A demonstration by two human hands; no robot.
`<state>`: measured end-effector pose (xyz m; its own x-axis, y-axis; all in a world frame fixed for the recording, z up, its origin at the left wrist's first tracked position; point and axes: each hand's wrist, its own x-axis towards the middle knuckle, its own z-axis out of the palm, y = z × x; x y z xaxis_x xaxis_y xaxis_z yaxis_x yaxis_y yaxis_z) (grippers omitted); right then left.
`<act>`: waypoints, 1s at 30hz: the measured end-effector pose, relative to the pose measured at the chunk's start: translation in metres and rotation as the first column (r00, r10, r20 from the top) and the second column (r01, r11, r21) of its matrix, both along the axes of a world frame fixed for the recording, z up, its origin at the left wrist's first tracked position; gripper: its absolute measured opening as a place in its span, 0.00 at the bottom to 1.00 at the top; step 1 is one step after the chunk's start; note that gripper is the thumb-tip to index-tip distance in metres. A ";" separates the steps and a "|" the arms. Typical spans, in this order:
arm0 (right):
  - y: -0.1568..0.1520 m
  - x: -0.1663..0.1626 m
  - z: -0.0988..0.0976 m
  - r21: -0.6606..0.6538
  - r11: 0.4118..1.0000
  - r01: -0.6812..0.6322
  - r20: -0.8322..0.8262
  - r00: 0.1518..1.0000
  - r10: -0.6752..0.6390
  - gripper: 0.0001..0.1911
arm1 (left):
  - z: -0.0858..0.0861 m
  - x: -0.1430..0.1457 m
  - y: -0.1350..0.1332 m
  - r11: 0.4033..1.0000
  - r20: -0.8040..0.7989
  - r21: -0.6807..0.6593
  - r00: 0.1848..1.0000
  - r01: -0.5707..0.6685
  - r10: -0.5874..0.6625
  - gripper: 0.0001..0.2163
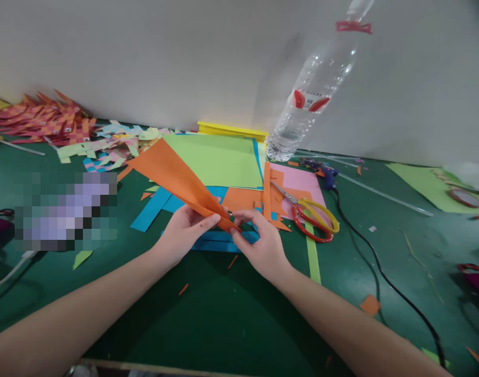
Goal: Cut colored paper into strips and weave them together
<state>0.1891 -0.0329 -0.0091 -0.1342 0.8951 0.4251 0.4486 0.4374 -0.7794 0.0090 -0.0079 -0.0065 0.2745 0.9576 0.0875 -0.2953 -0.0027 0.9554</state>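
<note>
Both my hands hold one folded sheet of orange paper [172, 170] above the green table [223, 314]. My left hand [186, 230] pinches the paper's near end from the left, thumb on top. My right hand [260, 243] pinches the same narrow end from the right with fingertips closed on it. The sheet rises away from me to the upper left and widens there. Under my hands lie blue paper strips [219, 241] and orange sheets [243, 199].
Scissors [312, 214] with red and yellow handles lie right of my hands on pink paper [302, 180]. A light green sheet [219, 159] lies behind. A clear plastic bottle [313, 89] stands by the wall. A glue gun [325, 175] with black cord and woven paper pieces [46, 123] sit further off.
</note>
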 end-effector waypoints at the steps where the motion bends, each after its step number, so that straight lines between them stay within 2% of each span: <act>1: 0.000 0.000 0.000 -0.005 1.000 -0.002 -0.002 1.000 0.002 0.12 | 0.000 0.000 0.000 1.000 0.013 -0.003 1.000 -0.021 0.021 0.14; 10: 0.000 0.002 0.003 -0.113 0.994 -0.007 0.004 1.000 0.008 0.11 | 0.003 0.000 0.001 0.986 0.135 -0.110 0.981 -0.127 0.142 0.12; 17: 0.003 0.002 -0.001 -0.136 0.991 0.000 -0.008 1.000 -0.001 0.06 | 0.001 0.000 0.002 0.979 0.170 -0.156 0.973 -0.133 0.159 0.12; 30: 0.003 0.002 -0.001 -0.148 0.989 0.007 -0.054 0.998 -0.016 0.06 | 0.006 0.000 0.000 0.958 0.131 -0.210 0.965 -0.197 0.228 0.18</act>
